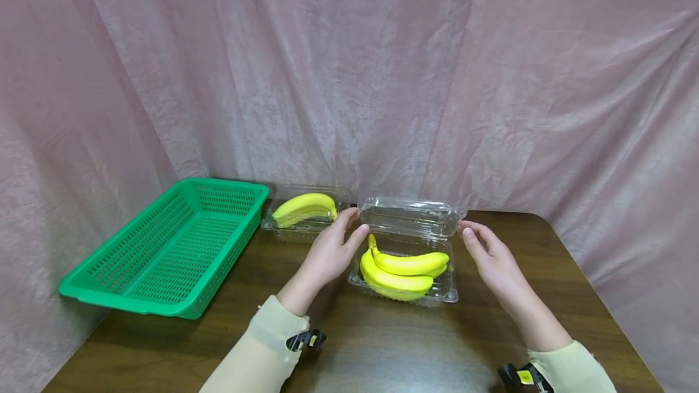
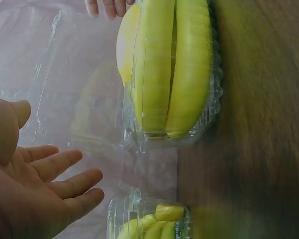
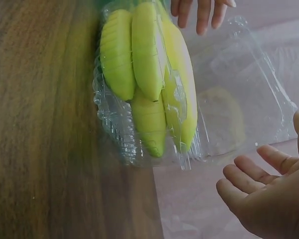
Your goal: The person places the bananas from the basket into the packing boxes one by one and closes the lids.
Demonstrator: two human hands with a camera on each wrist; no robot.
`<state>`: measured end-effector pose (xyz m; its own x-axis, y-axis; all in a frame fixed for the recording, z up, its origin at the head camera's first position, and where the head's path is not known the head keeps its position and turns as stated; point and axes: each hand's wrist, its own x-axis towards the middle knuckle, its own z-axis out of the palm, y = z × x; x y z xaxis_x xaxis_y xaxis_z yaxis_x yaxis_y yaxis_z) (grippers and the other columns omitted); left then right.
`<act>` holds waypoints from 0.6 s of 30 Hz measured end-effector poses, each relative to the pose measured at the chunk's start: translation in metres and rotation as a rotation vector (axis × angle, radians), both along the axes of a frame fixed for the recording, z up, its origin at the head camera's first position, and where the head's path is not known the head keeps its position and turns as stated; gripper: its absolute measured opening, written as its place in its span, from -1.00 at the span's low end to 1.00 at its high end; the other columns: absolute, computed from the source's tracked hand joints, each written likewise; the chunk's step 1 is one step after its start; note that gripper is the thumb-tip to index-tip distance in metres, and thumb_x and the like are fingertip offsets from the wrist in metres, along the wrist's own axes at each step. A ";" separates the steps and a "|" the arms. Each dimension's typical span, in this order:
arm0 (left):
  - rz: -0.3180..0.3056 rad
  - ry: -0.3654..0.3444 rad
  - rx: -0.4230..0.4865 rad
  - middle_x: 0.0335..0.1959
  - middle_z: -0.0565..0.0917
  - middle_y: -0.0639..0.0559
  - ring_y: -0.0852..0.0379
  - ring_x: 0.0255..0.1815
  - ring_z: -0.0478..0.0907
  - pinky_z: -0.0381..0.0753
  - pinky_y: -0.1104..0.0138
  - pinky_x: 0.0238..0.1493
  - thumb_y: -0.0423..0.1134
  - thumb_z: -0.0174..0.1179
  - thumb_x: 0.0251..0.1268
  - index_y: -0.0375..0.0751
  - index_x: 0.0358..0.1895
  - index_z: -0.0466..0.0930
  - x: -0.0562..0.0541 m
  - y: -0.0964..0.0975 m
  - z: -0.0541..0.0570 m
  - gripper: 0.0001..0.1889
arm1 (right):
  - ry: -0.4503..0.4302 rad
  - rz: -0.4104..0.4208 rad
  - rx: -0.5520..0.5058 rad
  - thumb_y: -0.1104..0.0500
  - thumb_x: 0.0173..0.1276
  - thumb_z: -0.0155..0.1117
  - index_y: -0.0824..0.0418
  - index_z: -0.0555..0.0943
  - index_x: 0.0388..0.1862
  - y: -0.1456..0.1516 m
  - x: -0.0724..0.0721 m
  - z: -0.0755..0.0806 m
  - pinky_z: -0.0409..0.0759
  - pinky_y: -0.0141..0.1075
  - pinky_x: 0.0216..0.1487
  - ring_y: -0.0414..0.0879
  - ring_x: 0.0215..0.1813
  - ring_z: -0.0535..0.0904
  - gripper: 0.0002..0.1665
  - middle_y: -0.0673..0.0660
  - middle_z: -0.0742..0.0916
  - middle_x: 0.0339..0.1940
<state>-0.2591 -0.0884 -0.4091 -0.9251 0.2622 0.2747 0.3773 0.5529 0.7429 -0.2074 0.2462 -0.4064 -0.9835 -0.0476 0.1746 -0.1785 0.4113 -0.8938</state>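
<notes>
A clear plastic clamshell box (image 1: pixel 451 293) stands at the middle of the table with its lid (image 1: pixel 409 218) raised at the back. Inside its base lies a bunch of yellow bananas (image 1: pixel 404 264). At the lid's left side is my left hand (image 1: pixel 329 253), its fingers loosely extended and holding nothing. My right hand (image 1: pixel 496 262) is by the lid's right side, fingers spread and likewise without a grip. The left wrist view shows a gap between the left fingers (image 2: pixel 77 184) and the lid. In the right wrist view, the right fingers (image 3: pixel 244 174) are near the lid's edge; contact is unclear.
Behind my left hand, a second clear box (image 1: pixel 269 223) holds more bananas (image 1: pixel 307 205). A green perforated basket (image 1: pixel 191 311) sits on the left of the brown wooden table (image 1: pixel 382 350). Pink curtains (image 1: pixel 382 77) hang along the table's back and sides.
</notes>
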 end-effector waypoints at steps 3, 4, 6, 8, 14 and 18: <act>0.003 -0.003 -0.016 0.57 0.55 -0.17 -0.14 0.60 0.47 0.42 -0.07 0.58 0.10 0.14 0.78 -0.22 0.65 0.38 0.003 -0.001 -0.001 -0.36 | 0.008 -0.006 0.012 -0.11 0.89 -0.07 0.36 0.36 0.67 0.001 0.003 -0.001 0.26 0.28 0.63 0.29 0.67 0.36 -0.31 0.43 0.53 0.60; 0.004 -0.006 -0.021 0.57 0.55 -0.16 -0.14 0.59 0.47 0.42 -0.08 0.58 0.11 0.13 0.78 -0.21 0.65 0.38 0.003 -0.002 -0.001 -0.36 | 0.012 -0.008 0.014 -0.10 0.89 -0.07 0.37 0.37 0.67 0.001 0.004 -0.002 0.26 0.29 0.62 0.29 0.66 0.37 -0.31 0.43 0.54 0.59; 0.002 -0.014 -0.023 0.57 0.56 -0.15 -0.14 0.59 0.48 0.43 -0.10 0.57 0.14 0.12 0.78 -0.19 0.64 0.38 0.005 -0.003 -0.001 -0.35 | 0.019 -0.009 0.016 -0.11 0.89 -0.07 0.36 0.38 0.66 0.001 0.005 -0.003 0.26 0.30 0.62 0.29 0.66 0.38 -0.31 0.43 0.55 0.58; -0.002 -0.024 -0.024 0.57 0.56 -0.14 -0.15 0.58 0.48 0.44 -0.12 0.55 0.16 0.11 0.78 -0.17 0.64 0.38 0.006 -0.004 -0.001 -0.35 | 0.024 -0.011 0.018 -0.10 0.89 -0.07 0.37 0.39 0.65 0.001 0.006 -0.003 0.27 0.30 0.61 0.29 0.65 0.39 -0.32 0.42 0.56 0.57; 0.011 -0.033 -0.045 0.55 0.57 -0.15 -0.17 0.54 0.52 0.48 -0.15 0.52 0.18 0.09 0.78 -0.12 0.65 0.37 0.008 -0.004 -0.001 -0.36 | 0.026 -0.013 0.025 -0.12 0.89 -0.08 0.37 0.44 0.61 0.002 0.010 -0.004 0.28 0.31 0.60 0.31 0.63 0.41 -0.33 0.43 0.59 0.54; 0.013 -0.043 -0.036 0.55 0.57 -0.16 -0.18 0.56 0.51 0.43 -0.17 0.55 0.20 0.08 0.77 -0.10 0.73 0.29 0.008 -0.004 0.000 -0.30 | 0.030 -0.019 0.025 -0.11 0.89 -0.08 0.37 0.47 0.59 0.002 0.012 -0.005 0.28 0.31 0.59 0.32 0.61 0.44 -0.34 0.43 0.62 0.50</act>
